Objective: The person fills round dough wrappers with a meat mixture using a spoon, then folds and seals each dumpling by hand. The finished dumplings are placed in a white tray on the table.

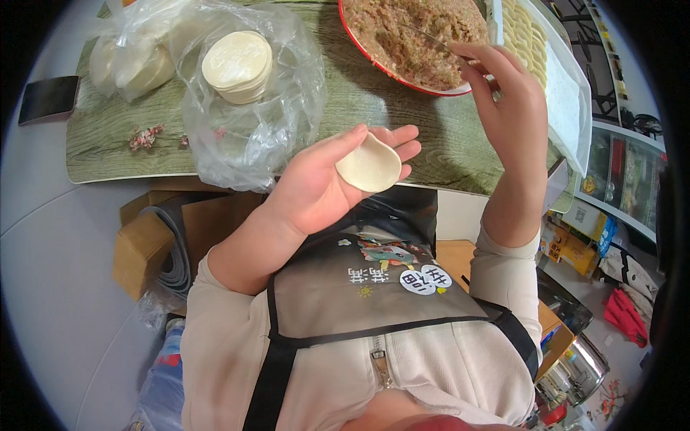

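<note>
A round dumpling wrapper (371, 166) lies across the fingers of my left hand (323, 175), its upper edge pinched under the thumb. My right hand (509, 89) grips the handle of a thin metal utensil (426, 36), whose far end dips into the minced filling (399, 59). That filling heaps up in a red-rimmed bowl (372, 57) at the top of the view. Left of the bowl, a stack of round wrappers (237, 64) sits on an opened clear plastic bag (294, 81).
More wrappers (143, 73) are in a second plastic bag at the upper left, with a phone (48, 99) beyond it. Along the right side of the table (436, 145) stands a white tray (566, 108) holding rows of dumplings (523, 37). An open cardboard box (143, 253) is below the table's left edge.
</note>
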The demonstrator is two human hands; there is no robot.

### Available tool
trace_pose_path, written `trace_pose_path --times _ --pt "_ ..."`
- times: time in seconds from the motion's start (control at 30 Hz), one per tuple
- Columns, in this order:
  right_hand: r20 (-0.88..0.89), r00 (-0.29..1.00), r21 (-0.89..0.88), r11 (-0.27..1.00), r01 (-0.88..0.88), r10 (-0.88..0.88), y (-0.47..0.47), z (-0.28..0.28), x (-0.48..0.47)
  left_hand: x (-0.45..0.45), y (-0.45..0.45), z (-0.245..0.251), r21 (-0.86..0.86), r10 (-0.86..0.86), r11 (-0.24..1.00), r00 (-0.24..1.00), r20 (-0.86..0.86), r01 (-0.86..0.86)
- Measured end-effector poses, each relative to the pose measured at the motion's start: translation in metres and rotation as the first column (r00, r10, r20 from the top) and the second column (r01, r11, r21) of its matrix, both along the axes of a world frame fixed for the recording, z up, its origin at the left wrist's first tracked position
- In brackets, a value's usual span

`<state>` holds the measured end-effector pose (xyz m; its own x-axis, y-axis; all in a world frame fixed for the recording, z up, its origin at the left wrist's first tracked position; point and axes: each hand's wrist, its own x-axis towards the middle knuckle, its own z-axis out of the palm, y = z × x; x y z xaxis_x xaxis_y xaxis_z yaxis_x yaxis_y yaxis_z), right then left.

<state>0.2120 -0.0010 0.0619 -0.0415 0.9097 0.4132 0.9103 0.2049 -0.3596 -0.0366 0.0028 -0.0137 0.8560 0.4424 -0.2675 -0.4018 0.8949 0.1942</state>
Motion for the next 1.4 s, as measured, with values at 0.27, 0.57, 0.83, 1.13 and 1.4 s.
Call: trace_pose_path --times 0.27,0.57,0.83,1.13,1.4 --pt "0.313 0.948 -0.126 0.992 -0.017 0.056 0.007 0.015 -0.005 0.019 0.012 0.02 -0.317 0.128 0.937 0.988 -0.081 -0.147" --pt "0.022 0.999 -0.195 0.98 -0.045 0.05 -0.013 0.015 0.001 0.055 0.047 0.035 -0.105 0.262 0.96 0.965 0.018 -0.259" --pt "-0.152 0.988 -0.108 0.994 -0.032 0.016 -0.048 -0.006 -0.023 0.049 0.056 0.033 -0.297 0.238 0.94 0.949 0.208 -0.17" --pt "-0.204 0.972 -0.158 0.983 0.089 -0.12 -0.059 0.006 -0.011 0.054 0.046 0.036 -0.13 0.251 0.962 0.965 0.078 -0.24" --pt "-0.014 0.996 -0.135 0.987 0.082 -0.084 -0.063 0.008 -0.036 0.061 0.039 0.035 -0.086 0.294 0.954 0.951 0.095 -0.286"
